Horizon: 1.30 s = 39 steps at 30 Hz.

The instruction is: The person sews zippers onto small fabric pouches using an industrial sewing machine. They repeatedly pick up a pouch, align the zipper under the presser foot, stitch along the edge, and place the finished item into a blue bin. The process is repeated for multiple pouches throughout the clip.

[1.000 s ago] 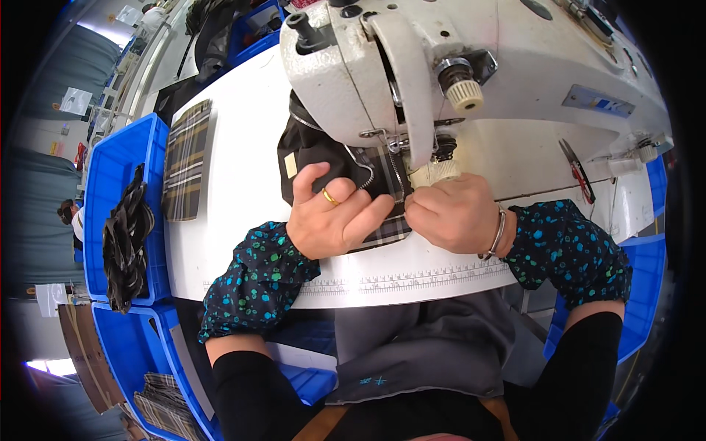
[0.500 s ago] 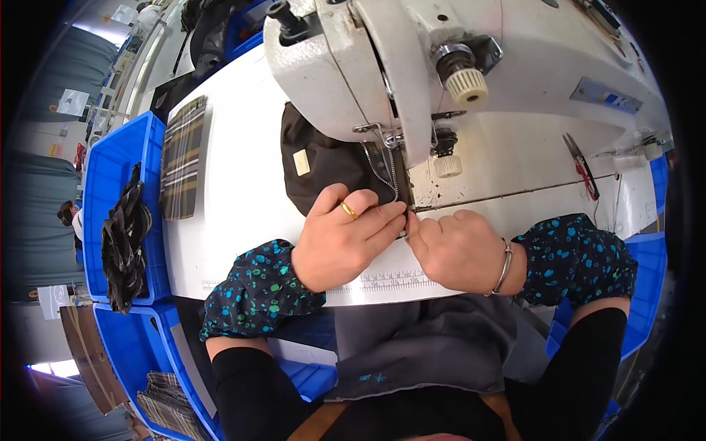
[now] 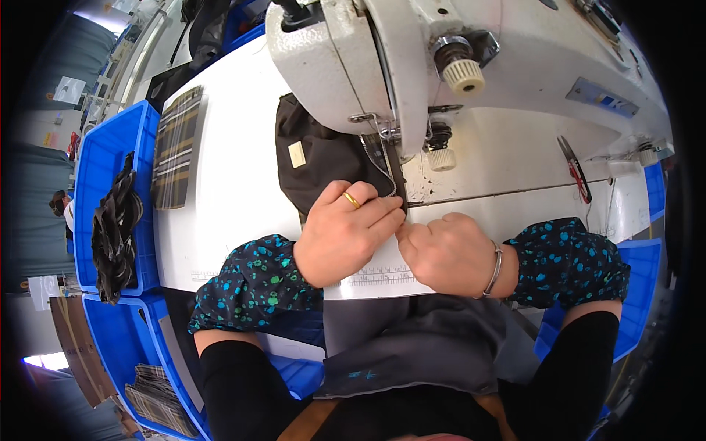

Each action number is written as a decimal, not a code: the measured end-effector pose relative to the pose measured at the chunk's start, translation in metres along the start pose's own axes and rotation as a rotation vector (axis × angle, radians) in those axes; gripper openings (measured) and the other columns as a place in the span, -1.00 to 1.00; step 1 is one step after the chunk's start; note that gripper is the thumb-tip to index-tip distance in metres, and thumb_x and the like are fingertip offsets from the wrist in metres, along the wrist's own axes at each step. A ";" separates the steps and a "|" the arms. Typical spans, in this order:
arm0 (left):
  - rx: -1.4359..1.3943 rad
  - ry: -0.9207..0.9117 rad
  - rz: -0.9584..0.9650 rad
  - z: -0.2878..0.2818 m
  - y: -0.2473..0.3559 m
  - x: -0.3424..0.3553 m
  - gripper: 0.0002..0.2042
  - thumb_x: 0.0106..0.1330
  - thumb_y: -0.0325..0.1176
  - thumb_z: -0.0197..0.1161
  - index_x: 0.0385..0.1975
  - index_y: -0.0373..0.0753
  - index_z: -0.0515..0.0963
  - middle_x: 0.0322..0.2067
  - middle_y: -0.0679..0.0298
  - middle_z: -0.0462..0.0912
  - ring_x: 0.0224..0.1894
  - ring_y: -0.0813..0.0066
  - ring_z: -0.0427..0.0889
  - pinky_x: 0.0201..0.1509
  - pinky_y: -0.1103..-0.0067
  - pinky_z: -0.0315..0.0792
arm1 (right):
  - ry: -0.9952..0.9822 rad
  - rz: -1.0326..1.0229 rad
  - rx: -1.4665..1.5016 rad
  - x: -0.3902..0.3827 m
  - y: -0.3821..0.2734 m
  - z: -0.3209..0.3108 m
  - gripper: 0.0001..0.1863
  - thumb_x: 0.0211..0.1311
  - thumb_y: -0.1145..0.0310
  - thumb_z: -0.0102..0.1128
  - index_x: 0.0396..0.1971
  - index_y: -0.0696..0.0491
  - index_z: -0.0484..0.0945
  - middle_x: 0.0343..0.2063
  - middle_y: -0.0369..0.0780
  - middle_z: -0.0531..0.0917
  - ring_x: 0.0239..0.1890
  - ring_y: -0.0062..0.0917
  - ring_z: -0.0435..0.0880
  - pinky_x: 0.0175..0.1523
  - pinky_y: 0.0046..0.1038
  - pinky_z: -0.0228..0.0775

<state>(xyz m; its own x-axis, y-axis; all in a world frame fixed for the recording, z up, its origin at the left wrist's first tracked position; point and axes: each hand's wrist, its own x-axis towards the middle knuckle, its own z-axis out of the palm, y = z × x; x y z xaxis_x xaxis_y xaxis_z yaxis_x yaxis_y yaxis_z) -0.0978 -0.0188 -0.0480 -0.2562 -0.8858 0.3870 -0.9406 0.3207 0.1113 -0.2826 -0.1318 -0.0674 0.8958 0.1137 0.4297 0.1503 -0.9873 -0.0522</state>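
A dark brown fabric piece (image 3: 312,158) with a metal zipper (image 3: 380,173) and a small cream label (image 3: 296,154) lies beneath the head of a white sewing machine (image 3: 331,66). My left hand (image 3: 347,234), with a gold ring, rests on its near end; the fingers are bent and pressed together on the fabric beside the zipper, thumb hidden. Close against those fingertips, my right hand (image 3: 450,253) is closed in a pinch at the fabric's near corner. What lies between its fingers is mostly covered. The needle area is hidden behind the machine head.
Red-handled scissors (image 3: 576,170) lie on the right of the table. Plaid fabric (image 3: 176,151) sits at the left, beside a blue bin (image 3: 82,242) holding dark cloth. Below it, another blue bin (image 3: 110,345) contains folded plaid pieces. A printed ruler (image 3: 379,278) runs along the front edge.
The right hand has shifted slightly toward me and left, still against the left fingertips. The whole view has moved a little. The left hand stays on the fabric.
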 end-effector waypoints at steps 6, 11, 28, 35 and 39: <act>0.027 0.024 -0.042 0.008 -0.020 0.006 -0.66 -0.08 -0.48 0.39 -0.21 -0.13 0.73 -0.08 0.42 0.77 -0.08 0.36 0.60 0.01 0.44 0.43 | -0.065 0.080 -0.059 0.007 0.015 0.010 -0.67 0.09 0.40 0.22 -0.14 0.20 0.70 -0.66 -0.35 0.51 -0.66 -0.56 0.56 -0.59 -0.46 0.36; 0.090 0.073 -0.047 0.015 -0.038 0.015 -0.71 -0.02 -0.42 0.37 -0.22 -0.09 0.72 -0.12 0.49 0.74 -0.10 0.45 0.57 -0.01 0.46 0.38 | -0.028 0.118 -0.062 0.016 0.032 0.019 -0.65 0.10 0.41 0.23 -0.10 0.20 0.69 -0.66 -0.33 0.55 -0.67 -0.54 0.59 -0.60 -0.44 0.37; 0.014 0.100 -0.225 0.022 -0.039 0.017 -0.68 0.00 -0.50 0.34 -0.18 -0.14 0.75 -0.20 0.39 0.68 -0.06 0.33 0.61 0.01 0.43 0.45 | -0.008 0.157 -0.063 0.022 0.038 0.025 -0.57 0.14 0.41 0.22 0.03 0.21 0.65 -0.61 -0.31 0.59 -0.65 -0.51 0.61 -0.60 -0.42 0.38; -0.018 0.043 -0.245 0.019 -0.032 0.017 -0.64 0.02 -0.56 0.32 -0.13 -0.18 0.74 -0.13 0.33 0.66 -0.06 0.29 0.63 -0.07 0.43 0.54 | 0.017 0.140 -0.067 0.019 0.038 0.024 -0.61 0.15 0.40 0.22 0.00 0.16 0.67 -0.61 -0.32 0.58 -0.65 -0.53 0.61 -0.61 -0.43 0.38; -0.003 0.010 -0.246 0.013 -0.030 0.019 -0.62 0.02 -0.57 0.33 -0.10 -0.17 0.73 -0.12 0.33 0.65 -0.09 0.31 0.63 -0.15 0.46 0.58 | 0.027 0.130 -0.048 0.020 0.038 0.023 -0.63 0.13 0.41 0.20 -0.06 0.24 0.64 -0.62 -0.31 0.59 -0.62 -0.53 0.64 -0.57 -0.43 0.41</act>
<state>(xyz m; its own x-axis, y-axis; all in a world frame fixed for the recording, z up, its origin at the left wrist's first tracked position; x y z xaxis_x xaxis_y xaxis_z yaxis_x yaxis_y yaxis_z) -0.0778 -0.0494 -0.0560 -0.0170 -0.9338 0.3573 -0.9736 0.0968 0.2066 -0.2491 -0.1648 -0.0812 0.8949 -0.0179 0.4460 0.0130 -0.9977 -0.0662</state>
